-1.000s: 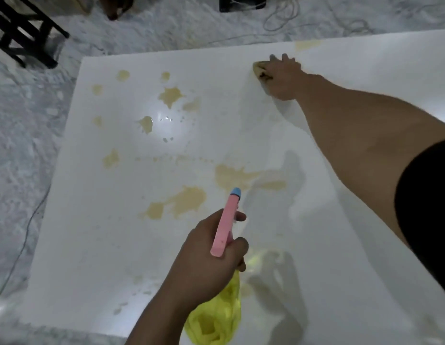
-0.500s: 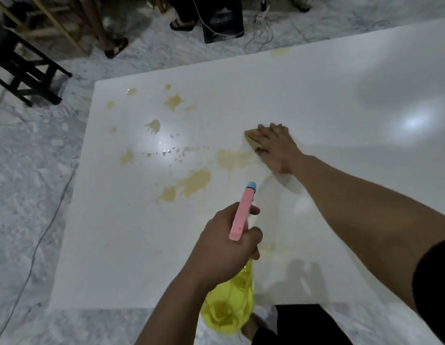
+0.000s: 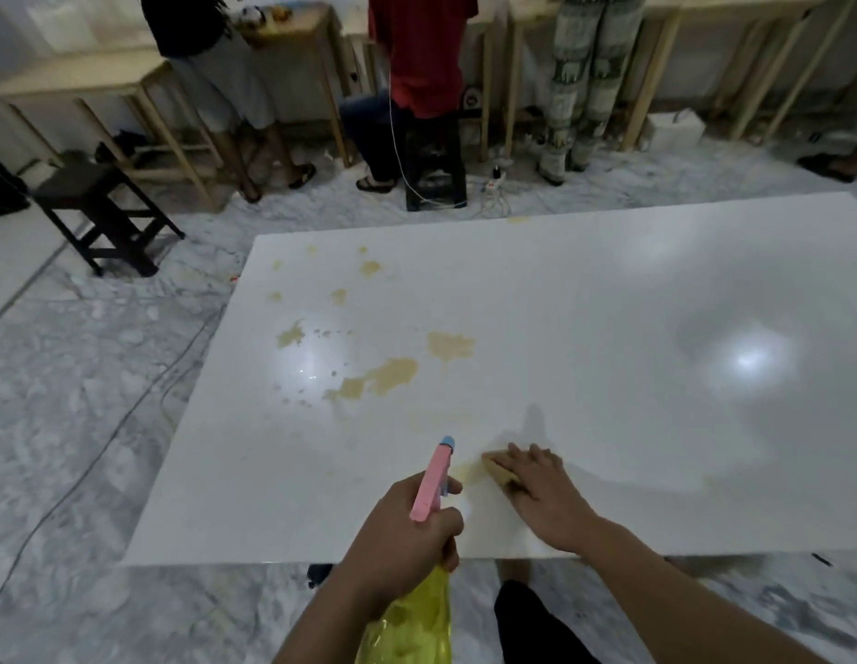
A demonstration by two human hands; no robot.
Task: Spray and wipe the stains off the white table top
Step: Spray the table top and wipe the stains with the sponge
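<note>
Someone leans over a big white table top (image 3: 584,328), one hand flat on a sponge, the other wrapped round a spray bottle.

The white table top fills most of the room's middle, glossy with lamp glare, and its tan stains (image 3: 393,373) are scattered over the left half, the biggest blotches near the centre. Behind it three people stand at wooden benches (image 3: 129,83), a dark stool (image 3: 98,203) off to the left. At the near edge the left hand (image 3: 407,529) curls tight around the neck of a yellow spray bottle (image 3: 417,620), its pink head pointing toward the stains. Just beside it, the right hand (image 3: 546,496) lies with fingers straight, pressing a yellowish sponge (image 3: 498,469) onto the surface next to a faint smear.
</note>
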